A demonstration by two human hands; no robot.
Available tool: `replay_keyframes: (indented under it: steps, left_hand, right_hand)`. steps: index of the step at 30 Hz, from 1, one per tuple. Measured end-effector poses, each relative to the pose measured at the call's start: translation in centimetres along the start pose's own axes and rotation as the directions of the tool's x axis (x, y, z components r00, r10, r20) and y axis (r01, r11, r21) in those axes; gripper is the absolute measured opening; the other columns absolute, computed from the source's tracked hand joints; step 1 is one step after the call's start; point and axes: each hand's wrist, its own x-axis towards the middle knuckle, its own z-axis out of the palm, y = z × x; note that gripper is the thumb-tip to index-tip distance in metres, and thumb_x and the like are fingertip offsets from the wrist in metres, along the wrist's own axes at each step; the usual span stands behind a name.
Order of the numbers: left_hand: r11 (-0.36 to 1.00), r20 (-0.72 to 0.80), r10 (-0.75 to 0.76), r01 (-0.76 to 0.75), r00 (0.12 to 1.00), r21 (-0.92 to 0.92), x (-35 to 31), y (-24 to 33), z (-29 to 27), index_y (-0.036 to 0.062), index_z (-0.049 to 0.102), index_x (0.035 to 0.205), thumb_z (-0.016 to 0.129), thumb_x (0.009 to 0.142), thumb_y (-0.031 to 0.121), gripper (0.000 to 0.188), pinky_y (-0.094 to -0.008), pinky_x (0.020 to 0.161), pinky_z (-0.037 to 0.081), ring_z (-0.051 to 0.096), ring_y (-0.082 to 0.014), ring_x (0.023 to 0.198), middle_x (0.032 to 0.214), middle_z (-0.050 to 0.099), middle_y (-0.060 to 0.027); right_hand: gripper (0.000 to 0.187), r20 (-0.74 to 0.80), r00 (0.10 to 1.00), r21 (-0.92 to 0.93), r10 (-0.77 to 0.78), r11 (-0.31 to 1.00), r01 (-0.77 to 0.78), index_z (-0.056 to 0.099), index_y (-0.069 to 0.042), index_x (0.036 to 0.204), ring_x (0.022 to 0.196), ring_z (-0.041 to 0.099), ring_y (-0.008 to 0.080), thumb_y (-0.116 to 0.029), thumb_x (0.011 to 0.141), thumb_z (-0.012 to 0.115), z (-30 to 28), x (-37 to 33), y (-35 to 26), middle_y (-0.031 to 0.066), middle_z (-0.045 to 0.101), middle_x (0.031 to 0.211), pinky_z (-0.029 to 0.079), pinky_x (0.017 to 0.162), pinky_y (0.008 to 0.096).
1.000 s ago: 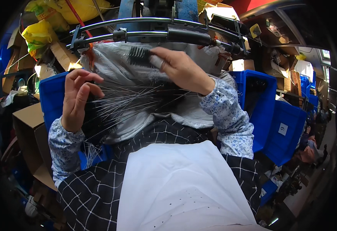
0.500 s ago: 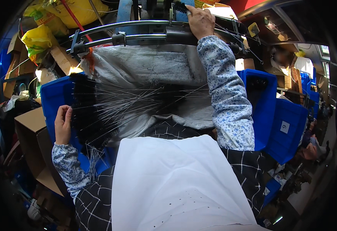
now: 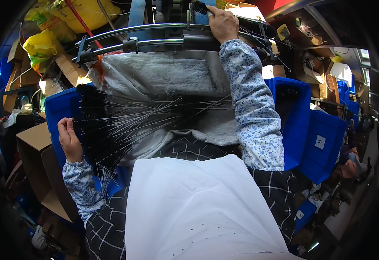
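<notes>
A bundle of black twisted-wire brushes (image 3: 95, 130) lies over my lap, bristle ends to the left and bare wire stems spread to the right. My left hand (image 3: 70, 141) is at the bundle's left edge, thumb and forefinger pinched at the tip of one brush. Up at the machine, my right hand (image 3: 224, 25) is closed round another wire brush (image 3: 200, 8). Its black bristles stick out left of the fingers. Beneath my right hand run the machine's curved metal rods (image 3: 157, 42). A grey cloth (image 3: 163, 71) lies below them, under the brushes.
Blue bins stand on the left (image 3: 59, 104) and right (image 3: 300, 112) of my lap. An open cardboard box (image 3: 38, 138) is at the far left. Yellow bags (image 3: 42, 45) and a red pole (image 3: 82, 19) are behind the rods. A white apron (image 3: 198, 203) covers my front.
My left hand has shifted slightly left and down, its thumb and forefinger still by the bristle tips. My right hand stays on its brush with a slight shift left. The bundle lies nearly unchanged.
</notes>
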Motion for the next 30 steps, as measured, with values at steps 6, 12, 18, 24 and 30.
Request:
replay_keyframes:
  steps: [6, 12, 18, 24, 30]
  left_hand:
    - [0.901, -0.263, -0.172, 0.044, 0.949, -0.431, 1.0, -6.0, -3.0, -0.0013, 0.047, 0.095, 0.039, 0.09, 0.018, 0.022, -0.0222, 0.076, 0.038, 0.047, -0.0116, 0.082, 0.086, 0.051, -0.006]
    - [0.91, -0.567, 0.23, -0.381, 0.791, -0.162, 4.3, -0.6, -8.6, -0.0034, 0.051, 0.095, 0.047, 0.084, 0.009, 0.017, -0.0264, 0.079, 0.042, 0.053, -0.0189, 0.087, 0.094, 0.053, -0.0114]
    - [0.374, -0.227, 0.792, -0.156, 0.566, 0.914, 4.5, 3.8, -10.8, -0.0058, 0.054, 0.089, 0.054, 0.076, -0.004, 0.012, -0.0274, 0.069, 0.048, 0.056, -0.0207, 0.077, 0.089, 0.054, -0.0132]
    - [0.826, -0.509, 0.554, -0.358, 0.658, 0.436, 4.7, 2.5, -8.0, -0.0041, 0.056, 0.088, 0.055, 0.075, -0.004, 0.014, -0.0299, 0.071, 0.047, 0.056, -0.0231, 0.08, 0.088, 0.056, -0.0129]
    - [0.638, -0.31, 0.681, -0.331, 0.663, 0.695, 4.4, 5.2, -7.8, -0.0092, 0.048, 0.087, 0.046, 0.083, -0.001, 0.009, -0.0302, 0.066, 0.048, 0.056, -0.0231, 0.075, 0.086, 0.052, -0.0172]
  right_hand:
    - [0.027, 0.057, 0.998, 0.011, -0.021, 1.0, 0.02, 0.057, -0.021, 0.104, 0.087, 0.052, 0.0246, -0.028, 0.08, 0.047, 0.1, 0.4, 0.3, 0.0075, 0.06, 0.09, 0.037, 0.08, 0.0391]
    - [0.034, 0.142, 0.99, 0.006, -0.019, 1.0, 0.018, 0.054, -0.018, 0.106, 0.105, 0.04, 0.0279, -0.01, 0.076, 0.041, -0.1, 1.9, 0.3, 0.0059, 0.054, 0.101, 0.032, 0.087, 0.0429]
    - [0.031, -0.146, 0.989, -0.174, -0.028, 0.985, 0.002, 0.055, -0.017, 0.107, 0.093, 0.046, 0.0247, -0.023, 0.077, 0.047, 0.0, 0.3, 1.6, 0.0071, 0.056, 0.099, 0.034, 0.083, 0.0399]
    - [0.042, 0.024, 0.987, 0.042, 0.158, 0.986, -0.159, 0.05, -0.008, 0.111, 0.098, 0.051, 0.0277, -0.023, 0.072, 0.056, -0.6, -0.8, 2.2, 0.0119, 0.055, 0.103, 0.039, 0.082, 0.042]
    - [0.035, -0.08, 0.991, 0.095, 0.109, 0.99, -0.102, 0.054, -0.006, 0.105, 0.089, 0.054, 0.025, -0.019, 0.072, 0.054, 0.8, -0.6, -0.1, 0.0106, 0.056, 0.098, 0.039, 0.076, 0.0423]
